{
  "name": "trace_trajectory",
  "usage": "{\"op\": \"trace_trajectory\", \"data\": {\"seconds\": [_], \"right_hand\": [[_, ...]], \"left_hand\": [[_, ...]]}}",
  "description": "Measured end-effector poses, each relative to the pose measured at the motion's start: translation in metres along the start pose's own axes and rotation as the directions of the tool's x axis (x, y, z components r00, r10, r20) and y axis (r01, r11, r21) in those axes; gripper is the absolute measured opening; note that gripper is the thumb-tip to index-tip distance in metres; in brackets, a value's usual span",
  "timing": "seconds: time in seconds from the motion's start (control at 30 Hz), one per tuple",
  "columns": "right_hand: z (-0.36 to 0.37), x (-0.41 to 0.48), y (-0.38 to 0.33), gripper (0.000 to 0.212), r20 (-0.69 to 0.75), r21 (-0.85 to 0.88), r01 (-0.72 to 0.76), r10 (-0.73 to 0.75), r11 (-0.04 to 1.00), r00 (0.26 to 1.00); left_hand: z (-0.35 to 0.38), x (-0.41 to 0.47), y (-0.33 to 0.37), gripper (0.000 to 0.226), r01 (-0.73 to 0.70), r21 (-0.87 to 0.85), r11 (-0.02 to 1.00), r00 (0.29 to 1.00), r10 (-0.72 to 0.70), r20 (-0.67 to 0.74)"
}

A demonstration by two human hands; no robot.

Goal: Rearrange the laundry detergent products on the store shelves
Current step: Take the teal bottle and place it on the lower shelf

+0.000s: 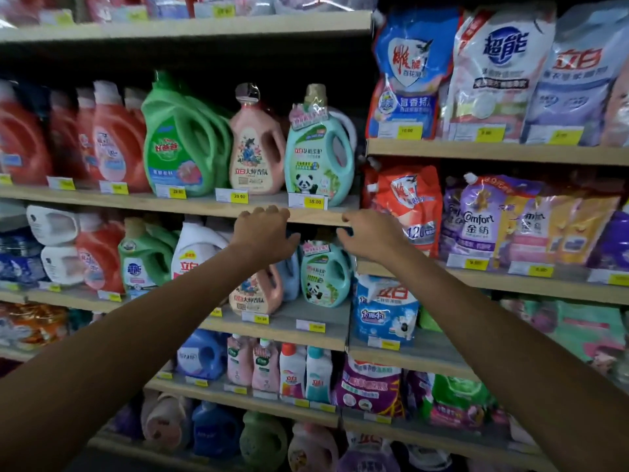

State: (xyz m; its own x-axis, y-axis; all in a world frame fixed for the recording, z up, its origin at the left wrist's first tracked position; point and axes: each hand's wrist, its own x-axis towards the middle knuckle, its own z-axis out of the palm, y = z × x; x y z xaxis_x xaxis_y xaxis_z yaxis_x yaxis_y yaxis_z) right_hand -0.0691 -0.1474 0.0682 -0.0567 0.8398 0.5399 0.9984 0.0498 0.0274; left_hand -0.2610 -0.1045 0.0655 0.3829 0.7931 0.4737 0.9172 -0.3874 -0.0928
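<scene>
Teal bottle (325,277) beneath right grip (369,233)

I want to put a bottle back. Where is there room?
Bare shelf in front of the lower panda bottle, and more right of the blue bag. The red bottles at left stand packed.

The teal panda bottle (320,155) and the green jug (183,141) are moulded plastic, smooth and slightly glossy, with printed labels. The refill pouches (500,73) are soft plastic film — shiny and crinkled. The shelf boards (265,212) have a matt, pale wood-grain face; the price tags (308,201) look like paper.
</scene>
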Motion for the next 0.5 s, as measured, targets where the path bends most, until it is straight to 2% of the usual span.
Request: {"op": "trace_trajectory", "data": {"seconds": [0.33, 0.5], "right_hand": [[0.037, 0.117, 0.025, 0.028, -0.109, -0.076, -0.026, 0.017, 0.997, 0.994], [0.057, 0.17, 0.036, 0.041, -0.212, -0.102, -0.16, 0.136, 0.982, 0.968]], "left_hand": [[0.036, 0.122, -0.03, 0.052, -0.062, 0.045, 0.997, 0.991, 0.067, -0.116], [0.058, 0.191, -0.049, 0.059, -0.104, 0.07, 0.992, 0.973, 0.116, -0.2]]}}
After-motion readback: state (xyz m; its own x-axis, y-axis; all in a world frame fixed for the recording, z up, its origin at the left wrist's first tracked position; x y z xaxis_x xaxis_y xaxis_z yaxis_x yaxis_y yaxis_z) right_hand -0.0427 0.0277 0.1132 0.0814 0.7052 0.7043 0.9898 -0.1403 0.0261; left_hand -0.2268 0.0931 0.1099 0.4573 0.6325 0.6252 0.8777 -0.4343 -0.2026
